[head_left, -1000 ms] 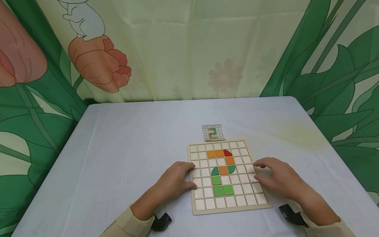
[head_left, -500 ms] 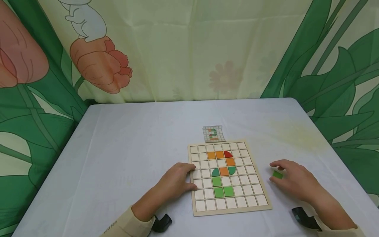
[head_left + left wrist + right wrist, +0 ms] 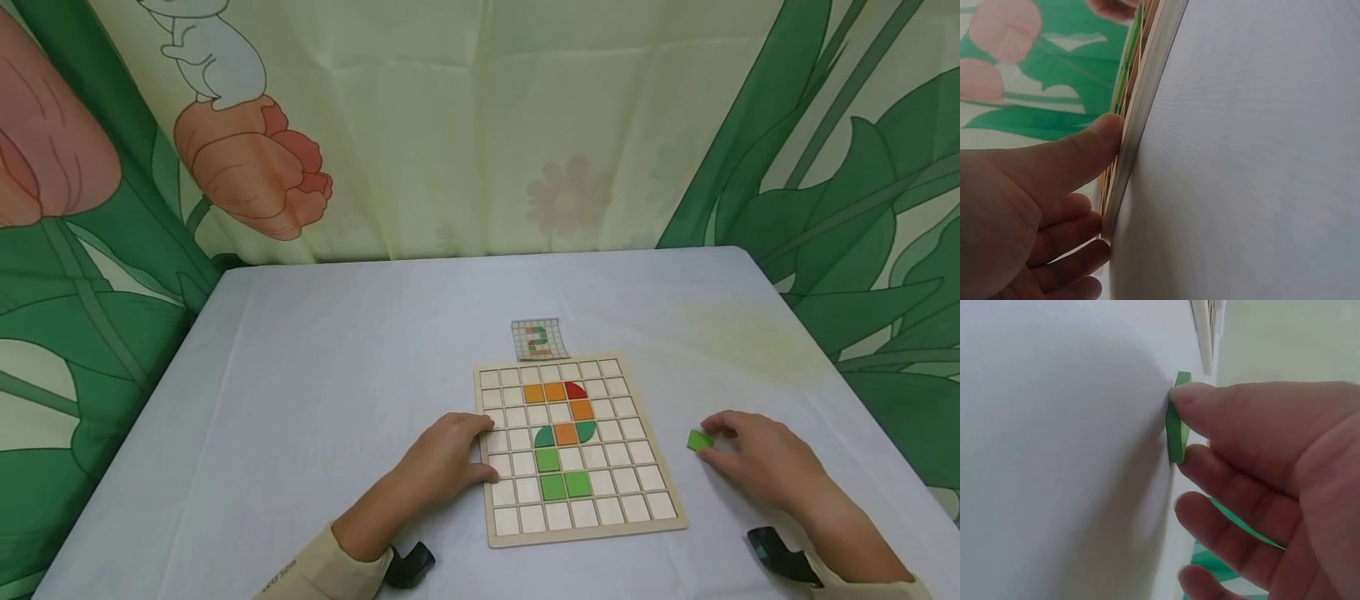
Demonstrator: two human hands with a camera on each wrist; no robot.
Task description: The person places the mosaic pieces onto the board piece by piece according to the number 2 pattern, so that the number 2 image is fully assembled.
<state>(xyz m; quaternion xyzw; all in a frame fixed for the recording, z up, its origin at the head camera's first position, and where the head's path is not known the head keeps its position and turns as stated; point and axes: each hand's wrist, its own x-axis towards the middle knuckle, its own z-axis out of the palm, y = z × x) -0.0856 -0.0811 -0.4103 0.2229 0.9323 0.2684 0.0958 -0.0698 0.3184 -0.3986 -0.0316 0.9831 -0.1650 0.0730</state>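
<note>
A wooden grid board (image 3: pixel 588 535) lies on the table, with orange, red and green tiles set in a curved figure among its white squares. Along its left edge rests my left hand (image 3: pixel 446 454), thumb and forefinger spread apart and touching the frame; in the left wrist view the thumb (image 3: pixel 1107 131) presses on that edge. To the right of the board, my right hand (image 3: pixel 768 458) pinches a light green square tile (image 3: pixel 699 440) between thumb and forefinger. The right wrist view shows this tile (image 3: pixel 1177 434) edge-on, close to the tabletop.
Just beyond the board's far edge lies a small card (image 3: pixel 540 337) printed with a coloured grid pattern. A white cloth covers the table (image 3: pixel 337 350). Behind it hangs a printed curtain (image 3: pixel 450 125). Black wrist-camera mounts (image 3: pixel 410 565) sit below both wrists.
My right hand has moved right, away from the board's right edge. The green tile, out of sight a second ago, shows between its fingertips. The left hand stays put.
</note>
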